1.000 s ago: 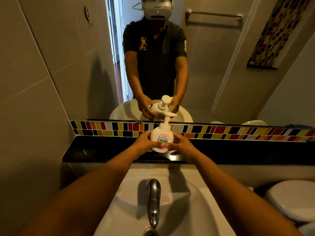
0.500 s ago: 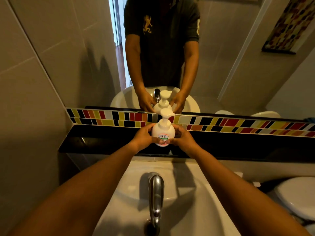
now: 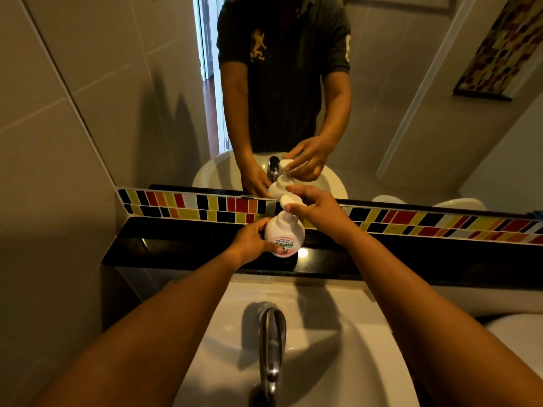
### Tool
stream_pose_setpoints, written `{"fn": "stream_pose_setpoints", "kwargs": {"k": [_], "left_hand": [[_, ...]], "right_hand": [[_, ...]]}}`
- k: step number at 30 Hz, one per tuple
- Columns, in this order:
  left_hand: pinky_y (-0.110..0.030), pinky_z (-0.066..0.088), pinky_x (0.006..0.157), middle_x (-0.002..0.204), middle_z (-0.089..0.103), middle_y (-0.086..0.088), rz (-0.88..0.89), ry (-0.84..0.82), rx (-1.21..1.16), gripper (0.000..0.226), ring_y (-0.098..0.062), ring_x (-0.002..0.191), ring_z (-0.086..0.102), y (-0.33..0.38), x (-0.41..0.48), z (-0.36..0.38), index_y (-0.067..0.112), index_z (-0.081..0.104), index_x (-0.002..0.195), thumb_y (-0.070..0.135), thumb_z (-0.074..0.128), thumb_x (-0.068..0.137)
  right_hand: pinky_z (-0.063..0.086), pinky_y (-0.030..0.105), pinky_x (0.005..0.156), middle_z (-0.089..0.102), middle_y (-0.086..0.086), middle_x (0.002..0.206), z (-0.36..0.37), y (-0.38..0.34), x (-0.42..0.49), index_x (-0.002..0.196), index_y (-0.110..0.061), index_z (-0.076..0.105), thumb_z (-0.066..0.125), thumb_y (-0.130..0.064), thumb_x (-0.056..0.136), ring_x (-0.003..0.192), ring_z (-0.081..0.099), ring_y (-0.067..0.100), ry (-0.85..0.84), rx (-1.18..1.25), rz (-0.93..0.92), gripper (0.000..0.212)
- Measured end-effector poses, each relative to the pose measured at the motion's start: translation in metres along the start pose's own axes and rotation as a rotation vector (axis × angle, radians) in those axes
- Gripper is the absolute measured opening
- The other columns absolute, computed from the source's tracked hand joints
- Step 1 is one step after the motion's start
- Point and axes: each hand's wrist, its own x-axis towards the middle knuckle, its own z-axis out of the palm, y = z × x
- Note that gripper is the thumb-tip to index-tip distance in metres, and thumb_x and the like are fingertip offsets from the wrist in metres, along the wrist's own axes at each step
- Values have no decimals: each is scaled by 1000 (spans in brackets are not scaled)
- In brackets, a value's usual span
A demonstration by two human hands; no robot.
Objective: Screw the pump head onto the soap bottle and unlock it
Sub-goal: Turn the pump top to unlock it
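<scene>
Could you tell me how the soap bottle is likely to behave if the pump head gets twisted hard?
The soap bottle looks squat and wide-based, so it should resist tipping. On the glossy black ledge it may spin or slide, hence the left hand bracing it. The right hand grips the pump head; plastic, probably light.

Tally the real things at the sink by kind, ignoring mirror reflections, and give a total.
Soap bottle: 1
Pump head: 1
Faucet: 1
Sink basin: 1
Hands: 2, left hand, right hand
Total: 6
</scene>
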Motion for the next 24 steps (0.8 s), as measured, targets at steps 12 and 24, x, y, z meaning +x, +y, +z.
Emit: {"fn": "stream_pose_setpoints", "kwargs": {"k": [12, 24], "left_hand": [[-44, 51, 101, 132, 62, -6, 0, 26, 4, 70, -27, 120, 59, 0, -2, 3, 19, 54, 135, 9, 83, 72], [-47, 49, 103, 132, 63, -6, -8, 26, -24, 71, -26, 121, 58, -2, 1, 3, 21, 53, 135, 8, 83, 71]], "right_hand": [[54, 36, 94, 64, 11, 126, 13, 0, -1, 127, -13, 59, 77, -34, 80, 113, 61, 25, 140, -115, 9, 54], [49, 29, 95, 49, 5, 147, 1, 5, -18, 148, -17, 39, 58, -14, 95, 131, 48, 19, -74, 201, 44, 57]]}}
